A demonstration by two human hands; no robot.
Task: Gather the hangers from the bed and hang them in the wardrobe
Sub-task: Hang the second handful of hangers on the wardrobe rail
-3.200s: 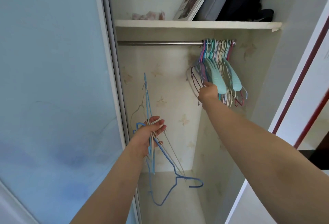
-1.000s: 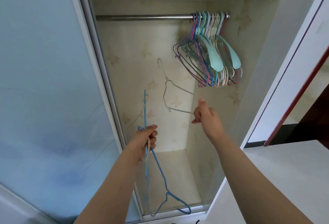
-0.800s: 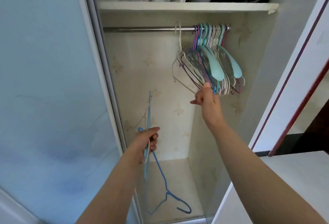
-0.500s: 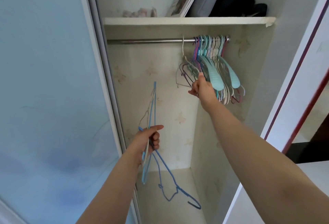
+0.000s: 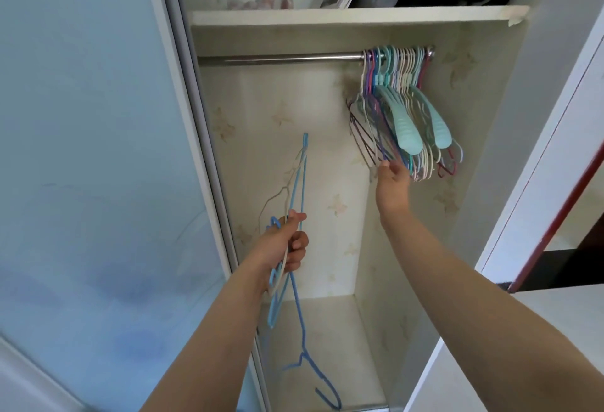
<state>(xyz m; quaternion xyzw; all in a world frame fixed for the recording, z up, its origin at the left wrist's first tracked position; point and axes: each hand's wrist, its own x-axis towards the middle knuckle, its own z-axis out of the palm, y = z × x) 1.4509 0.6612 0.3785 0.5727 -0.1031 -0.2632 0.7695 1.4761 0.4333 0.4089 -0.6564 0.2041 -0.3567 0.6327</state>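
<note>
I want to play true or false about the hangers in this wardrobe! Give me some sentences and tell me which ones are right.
1. The left hand grips a bunch of thin hangers. True.
2. The hung hangers sit at the left end of the rail. False: they crowd its right end.
3. The right hand reaches up to the bottom of the hung hangers. True.
4. The shelf above the rail is bare. False: things stand on it.
</note>
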